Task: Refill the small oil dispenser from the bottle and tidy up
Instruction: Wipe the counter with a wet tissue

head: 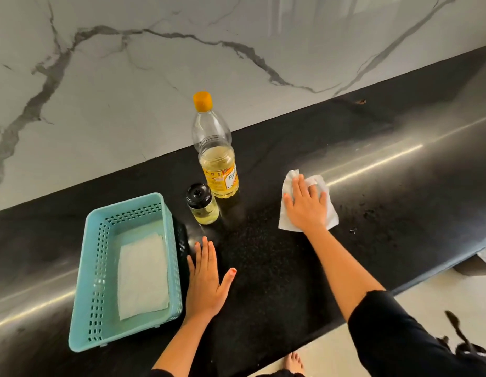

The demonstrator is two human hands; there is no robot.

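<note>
A clear plastic oil bottle [217,159] with an orange cap stands upright on the black counter [263,268], about half full of yellow oil. Just in front of it to the left stands the small glass oil dispenser [202,206] with a black lid on, holding yellow oil. My right hand [305,204] lies flat with straight fingers on a white paper towel [331,213], pressing it onto the counter to the right of the bottle. My left hand [206,281] rests flat on the counter, fingers spread, beside the basket.
A light blue perforated plastic basket [100,254] sits at the left with a folded white cloth or paper [142,276] inside. A marble wall [155,63] rises behind the counter. Dark specks [369,213] lie on the counter to the right. The counter edge runs at lower right above a pale floor.
</note>
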